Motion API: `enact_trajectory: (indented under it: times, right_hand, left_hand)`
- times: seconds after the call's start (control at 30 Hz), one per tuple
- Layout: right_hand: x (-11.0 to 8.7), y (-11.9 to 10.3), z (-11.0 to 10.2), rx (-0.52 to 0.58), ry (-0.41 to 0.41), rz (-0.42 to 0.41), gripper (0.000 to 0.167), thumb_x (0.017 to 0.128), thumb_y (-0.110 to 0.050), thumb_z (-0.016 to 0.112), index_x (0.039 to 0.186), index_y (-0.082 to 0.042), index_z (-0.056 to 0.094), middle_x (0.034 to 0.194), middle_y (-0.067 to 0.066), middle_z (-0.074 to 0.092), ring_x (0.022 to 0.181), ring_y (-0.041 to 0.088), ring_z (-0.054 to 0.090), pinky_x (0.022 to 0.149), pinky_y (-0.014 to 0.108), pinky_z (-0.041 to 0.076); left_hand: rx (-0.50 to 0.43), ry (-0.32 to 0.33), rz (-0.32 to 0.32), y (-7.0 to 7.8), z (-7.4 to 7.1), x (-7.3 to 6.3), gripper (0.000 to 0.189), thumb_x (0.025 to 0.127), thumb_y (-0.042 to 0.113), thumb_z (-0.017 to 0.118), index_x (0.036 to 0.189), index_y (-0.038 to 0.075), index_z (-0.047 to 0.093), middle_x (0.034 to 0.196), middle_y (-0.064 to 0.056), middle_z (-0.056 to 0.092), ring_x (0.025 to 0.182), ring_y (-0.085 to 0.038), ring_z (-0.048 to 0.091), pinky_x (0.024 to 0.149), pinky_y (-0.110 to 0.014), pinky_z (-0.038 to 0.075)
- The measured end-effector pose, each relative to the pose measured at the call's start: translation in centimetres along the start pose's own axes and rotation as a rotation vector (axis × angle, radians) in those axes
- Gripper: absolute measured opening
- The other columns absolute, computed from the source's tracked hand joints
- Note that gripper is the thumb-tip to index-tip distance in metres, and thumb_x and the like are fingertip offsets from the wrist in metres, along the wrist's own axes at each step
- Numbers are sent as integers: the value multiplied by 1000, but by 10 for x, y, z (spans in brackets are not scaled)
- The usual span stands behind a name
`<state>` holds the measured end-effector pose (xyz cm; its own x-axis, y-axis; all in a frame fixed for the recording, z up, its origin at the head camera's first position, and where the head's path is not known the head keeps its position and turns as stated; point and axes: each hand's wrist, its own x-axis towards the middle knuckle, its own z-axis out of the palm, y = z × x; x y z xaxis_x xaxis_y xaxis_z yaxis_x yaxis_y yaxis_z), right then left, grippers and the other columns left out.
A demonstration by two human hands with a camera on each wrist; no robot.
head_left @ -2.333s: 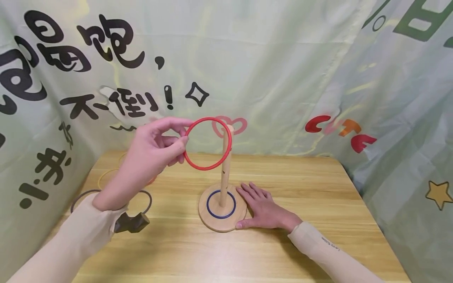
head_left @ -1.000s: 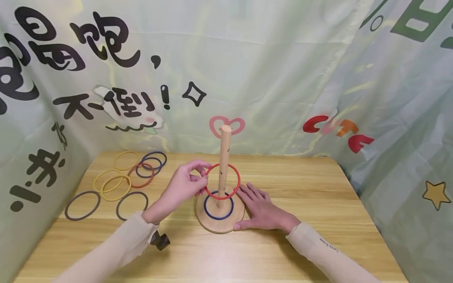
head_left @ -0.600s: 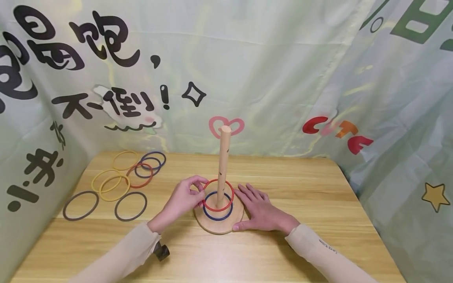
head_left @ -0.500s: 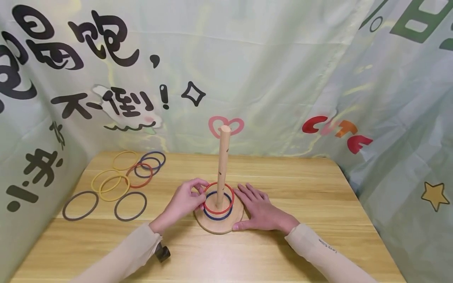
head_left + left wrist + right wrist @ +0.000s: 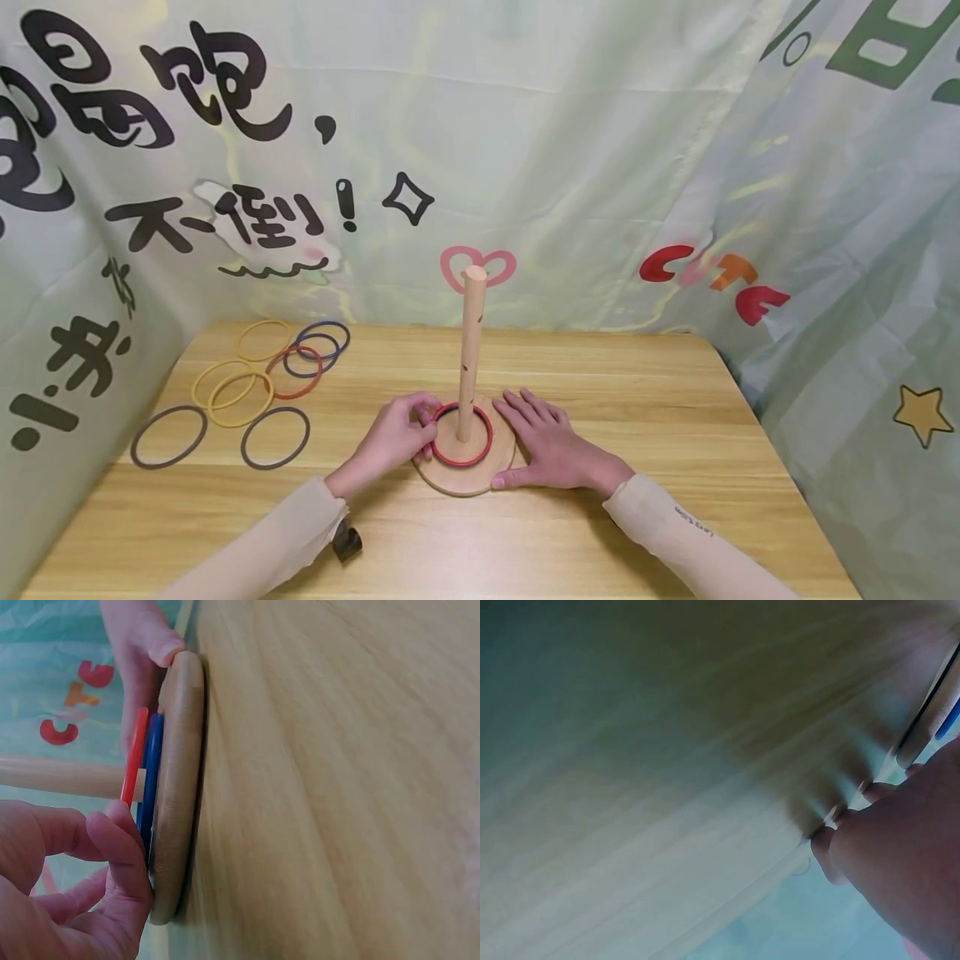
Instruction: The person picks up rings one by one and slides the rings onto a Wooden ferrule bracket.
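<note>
A wooden peg (image 5: 471,350) stands upright on a round wooden base (image 5: 457,483). My left hand (image 5: 393,435) pinches a red ring (image 5: 491,442) at its left side, and the ring encircles the peg low down. Just beneath it a blue ring (image 5: 153,765) lies around the peg on the base; in the left wrist view a narrow gap shows between the two rings. My right hand (image 5: 555,446) rests with fingers spread at the right edge of the base, its thumb on the rim. In the right wrist view its fingers point down toward the table.
To the left on the wooden table (image 5: 637,392) lie several loose rings: yellow rings (image 5: 243,423), a red ring (image 5: 279,394), blue rings (image 5: 348,337) and dark grey rings (image 5: 307,433). A printed cloth (image 5: 570,150) hangs behind and at both sides.
My left hand has brought the red ring from beside the peg's top down around the peg, close over the blue ring. My right hand has stayed at the base.
</note>
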<state>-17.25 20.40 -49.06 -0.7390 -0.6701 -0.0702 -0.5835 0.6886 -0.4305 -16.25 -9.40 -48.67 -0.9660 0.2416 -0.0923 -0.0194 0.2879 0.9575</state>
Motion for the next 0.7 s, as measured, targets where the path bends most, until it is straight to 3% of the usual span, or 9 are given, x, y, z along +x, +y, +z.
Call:
enact_trajectory:
  times: [0.5,0.7]
  right_hand:
    - [2,-3,-1,12,-20,9,117,92,-73,75,174,-9,23,178,21,18,164,46,8,121,73,21]
    - [1,-3,-2,12,-22,16,116,92,-71,75,174,-8,23,178,21,17,164,46,7,122,74,20]
  left_hand:
    - [53,17,-22,-4,-1,1,26,98,-10,65,123,-6,69,86,-10,62,55,-18,64,47,-30,56]
    - [31,24,-16,-5,-5,-2,28,98,-9,67,126,-7,69,89,-11,63,59,-19,65,51,-29,57]
